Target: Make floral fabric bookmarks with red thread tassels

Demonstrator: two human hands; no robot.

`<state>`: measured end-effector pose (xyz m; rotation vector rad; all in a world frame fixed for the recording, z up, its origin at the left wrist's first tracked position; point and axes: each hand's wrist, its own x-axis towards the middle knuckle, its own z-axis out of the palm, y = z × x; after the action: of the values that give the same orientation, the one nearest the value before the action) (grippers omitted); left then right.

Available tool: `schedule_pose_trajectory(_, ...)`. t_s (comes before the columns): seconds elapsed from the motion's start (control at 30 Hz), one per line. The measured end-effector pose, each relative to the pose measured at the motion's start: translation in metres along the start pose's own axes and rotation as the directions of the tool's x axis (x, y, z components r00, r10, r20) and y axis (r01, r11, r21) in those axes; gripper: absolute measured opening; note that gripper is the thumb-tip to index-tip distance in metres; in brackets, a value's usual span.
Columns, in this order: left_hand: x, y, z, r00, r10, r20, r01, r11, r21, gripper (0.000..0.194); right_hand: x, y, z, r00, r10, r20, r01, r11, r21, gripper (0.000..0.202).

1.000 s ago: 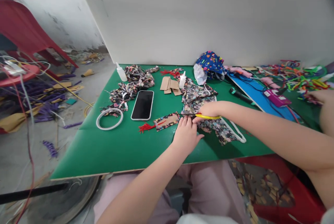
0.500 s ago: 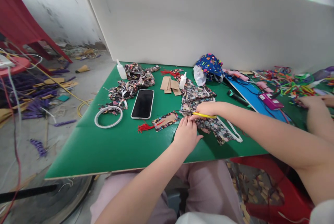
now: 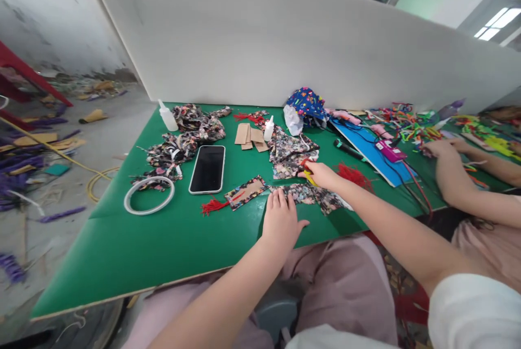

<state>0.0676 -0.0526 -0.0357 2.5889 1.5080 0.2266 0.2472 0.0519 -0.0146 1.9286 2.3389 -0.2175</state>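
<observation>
My left hand (image 3: 281, 217) lies flat, fingers spread, with its fingertips on the near edge of a floral fabric strip (image 3: 299, 193). My right hand (image 3: 321, 174) grips yellow-handled scissors (image 3: 310, 176) just above the strip; their blades are hard to make out. Beyond them lies a larger floral fabric piece (image 3: 291, 148), with a gap of green table between it and the strip. Left of my left hand is a fabric-edged cardboard bookmark (image 3: 247, 192) with a red tassel (image 3: 214, 206).
On the green table (image 3: 163, 246) lie a phone (image 3: 207, 169), a white tape roll (image 3: 129, 197), cardboard pieces (image 3: 249, 135), glue bottles (image 3: 167, 116), red threads (image 3: 355, 176) and a blue board (image 3: 372, 148). Another person's hands (image 3: 442, 149) are at the right.
My right hand has drawn back slightly with the scissors. The fabric strip now lies apart from the larger piece. Red threads have come into sight, and the view has shifted to the right.
</observation>
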Motion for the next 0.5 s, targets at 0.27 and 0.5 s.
schedule_pose_trajectory(0.27,-0.018,-0.004,-0.002,0.998,-0.047,-0.031,0.049,0.997,0.055,0.070,0.039,0.019,0.007,0.976,0.132,-0.174,-0.108,0.984,0.143,0.042)
schedule_pose_trajectory(0.5,-0.035,-0.022,-0.016,0.994,0.023,-0.111,-0.023,1.000,0.001,0.040,0.014,0.029,0.011,0.942,0.138,-0.307,-0.040,0.952,0.304,0.031)
